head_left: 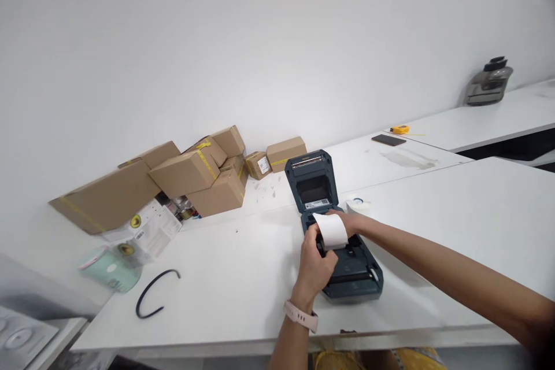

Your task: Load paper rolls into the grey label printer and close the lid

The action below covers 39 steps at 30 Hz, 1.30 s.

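Note:
A dark blue-grey label printer [353, 274] sits on the white table with its lid [313, 182] swung up. Inside the body is a roll of white paper [333, 231], its loose end curling up at the left. My left hand [313, 263] grips the near left side of the paper roll, with the thumb bent over the printer's interior. Behind the roll, my right hand [347, 221] reaches in from the right and touches its far side; the fingers are mostly hidden by the paper.
Cardboard boxes [186, 173] are piled at the back left. A black curved strip [150, 292] and a mint-green container [113, 269] lie on the left. Behind the printer is another white roll [359, 205]. Farther back are a phone [388, 140], a yellow tape measure [399, 129] and a jug [491, 84].

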Each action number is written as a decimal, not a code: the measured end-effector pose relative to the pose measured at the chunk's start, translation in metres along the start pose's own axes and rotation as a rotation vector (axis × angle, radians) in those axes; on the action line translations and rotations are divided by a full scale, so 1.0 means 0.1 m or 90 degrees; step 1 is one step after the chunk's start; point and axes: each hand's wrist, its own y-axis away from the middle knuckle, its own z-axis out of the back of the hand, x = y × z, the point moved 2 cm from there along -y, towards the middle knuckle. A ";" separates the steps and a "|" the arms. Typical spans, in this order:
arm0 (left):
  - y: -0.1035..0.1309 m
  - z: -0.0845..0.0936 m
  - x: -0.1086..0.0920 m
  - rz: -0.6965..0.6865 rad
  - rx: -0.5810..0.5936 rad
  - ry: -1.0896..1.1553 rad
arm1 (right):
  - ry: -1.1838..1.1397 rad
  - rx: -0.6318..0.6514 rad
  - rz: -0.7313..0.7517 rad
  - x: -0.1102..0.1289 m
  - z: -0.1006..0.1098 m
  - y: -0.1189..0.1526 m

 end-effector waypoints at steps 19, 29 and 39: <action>0.74 -0.24 0.39 -0.146 -0.029 -0.181 | -0.023 -0.096 0.120 0.68 0.57 0.41; 0.71 -0.11 0.36 -0.343 -0.085 -0.209 | -0.054 -0.683 0.085 0.70 1.64 0.27; 0.82 -0.21 0.34 -0.480 -0.201 -0.338 | -0.165 -0.722 0.158 0.85 0.87 0.65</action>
